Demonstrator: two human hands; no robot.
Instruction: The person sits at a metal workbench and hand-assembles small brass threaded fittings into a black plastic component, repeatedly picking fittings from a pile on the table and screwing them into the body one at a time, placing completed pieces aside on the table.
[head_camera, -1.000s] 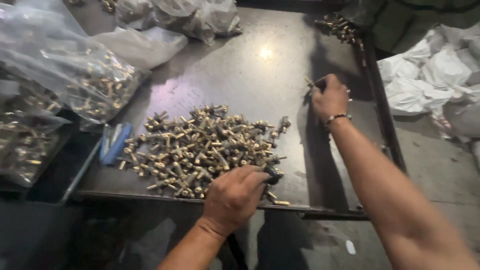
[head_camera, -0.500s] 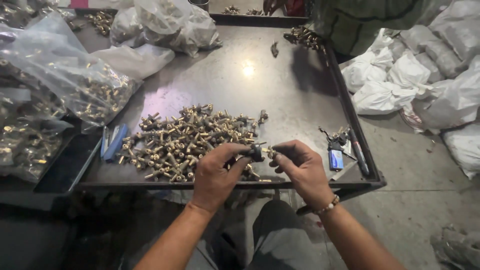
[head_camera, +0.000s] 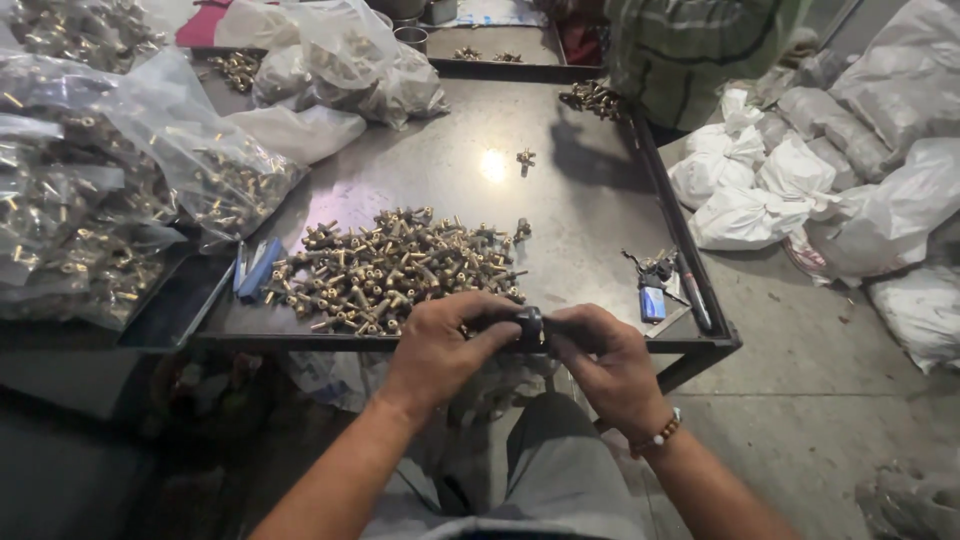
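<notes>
Both hands meet at the near edge of the desk (head_camera: 560, 180): left hand (head_camera: 440, 345) and right hand (head_camera: 610, 360) are each closed around one small dark part (head_camera: 530, 325), fingers pinched on it from either side, so it sits between them just above the desk rim. Can't tell exactly what the part is; it's mostly hidden by fingers. Right wrist carries a beaded bracelet (head_camera: 660, 435). Just beyond the hands, a pile of small brass fittings (head_camera: 395, 265) lies on the dark metal surface, near touching the left knuckles. Blue flat tool (head_camera: 262, 265) lies at the pile's left end. Near the right rim: a small blue item (head_camera: 652, 302) with keys, and a dark pen-like stick (head_camera: 693, 292). One stray fitting (head_camera: 523, 158) sits alone farther back, another small cluster (head_camera: 592, 97) at the far right corner. Clear plastic bags of fittings (head_camera: 120, 180) stack along the left side. White sacks (head_camera: 800, 190) lie on the floor to the right. Another person in a striped shirt (head_camera: 690, 50) stands at the far end.
</notes>
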